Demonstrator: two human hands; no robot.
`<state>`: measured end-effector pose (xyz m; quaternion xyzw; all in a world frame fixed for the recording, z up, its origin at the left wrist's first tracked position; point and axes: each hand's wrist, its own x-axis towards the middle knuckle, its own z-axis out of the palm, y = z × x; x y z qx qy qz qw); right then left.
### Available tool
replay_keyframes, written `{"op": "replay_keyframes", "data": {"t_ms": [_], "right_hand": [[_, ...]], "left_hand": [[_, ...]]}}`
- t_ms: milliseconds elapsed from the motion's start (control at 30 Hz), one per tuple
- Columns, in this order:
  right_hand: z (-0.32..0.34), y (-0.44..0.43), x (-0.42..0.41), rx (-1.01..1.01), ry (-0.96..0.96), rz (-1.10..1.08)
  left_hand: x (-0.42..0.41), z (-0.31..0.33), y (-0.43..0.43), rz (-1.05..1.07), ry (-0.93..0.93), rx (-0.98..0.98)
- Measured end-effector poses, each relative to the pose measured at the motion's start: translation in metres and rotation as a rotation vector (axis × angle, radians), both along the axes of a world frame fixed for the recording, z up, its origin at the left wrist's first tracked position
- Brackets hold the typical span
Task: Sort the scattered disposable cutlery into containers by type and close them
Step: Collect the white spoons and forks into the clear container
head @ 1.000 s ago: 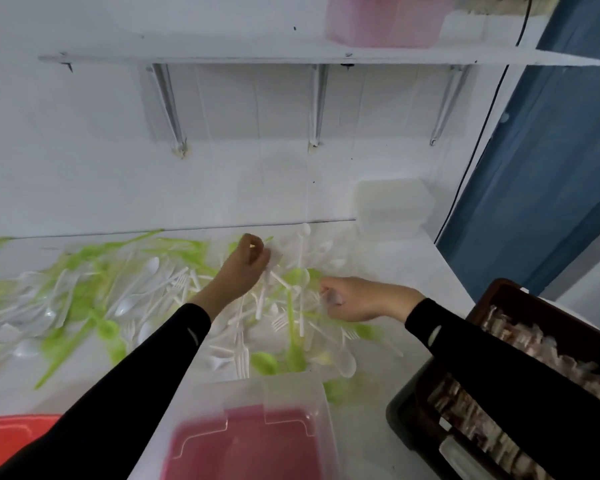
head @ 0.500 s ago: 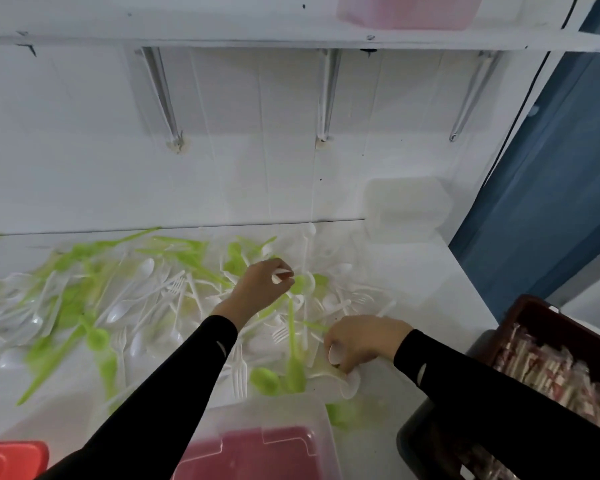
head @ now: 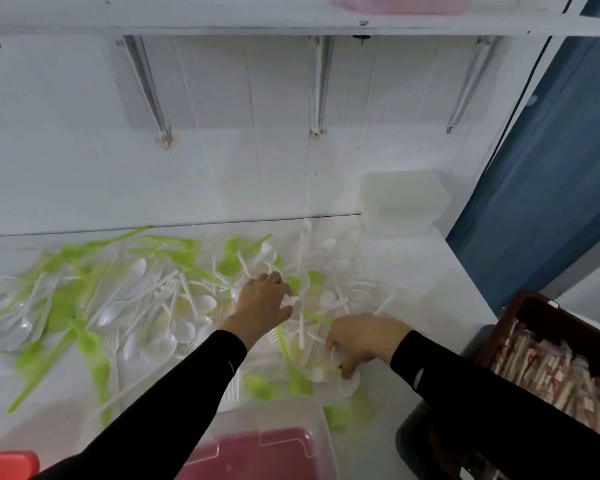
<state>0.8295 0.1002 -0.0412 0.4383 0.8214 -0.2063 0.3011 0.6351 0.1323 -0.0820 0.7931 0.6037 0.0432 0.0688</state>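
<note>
While the cutlery pile point(head: 160, 306) lay spread across the white counter point(head: 426, 292), both hands were kept inside it, presumably so that one type could be gathered before any trip to a box. At the pile's right edge, the right hand point(head: 361, 337) was curled around white spoons point(head: 347, 382). Deeper in the pile, the left hand point(head: 264, 299) was pressed down with fingers bent; whether anything was pinched cannot be told. Just nearside of the pile, a clear container point(head: 284, 414) with a red lid point(head: 257, 455) stood ready, seemingly shut.
</note>
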Motion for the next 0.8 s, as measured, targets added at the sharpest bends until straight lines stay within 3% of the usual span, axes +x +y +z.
{"op": "replay_keyframes", "data": {"t_ms": [167, 233, 367, 633, 800], "right_hand": [[0.002, 0.003, -0.002, 0.119, 0.133, -0.073], [0.002, 0.004, 0.000, 0.076, 0.159, -0.095], [-0.001, 0.001, 0.005, -0.110, 0.128, -0.148], [-0.001, 0.002, 0.003, 0.004, 0.052, -0.052], [0.007, 0.008, 0.007, 0.063, 0.279, -0.199]], "left_hand": [[-0.001, 0.001, 0.000, -0.071, -0.030, 0.048], [0.000, 0.000, 0.000, -0.071, -0.033, 0.013], [-0.001, -0.003, -0.001, -0.035, 0.004, -0.073], [-0.001, 0.001, -0.001, -0.032, -0.029, -0.020], [-0.009, 0.008, 0.003, 0.080, -0.273, 0.077]]}}
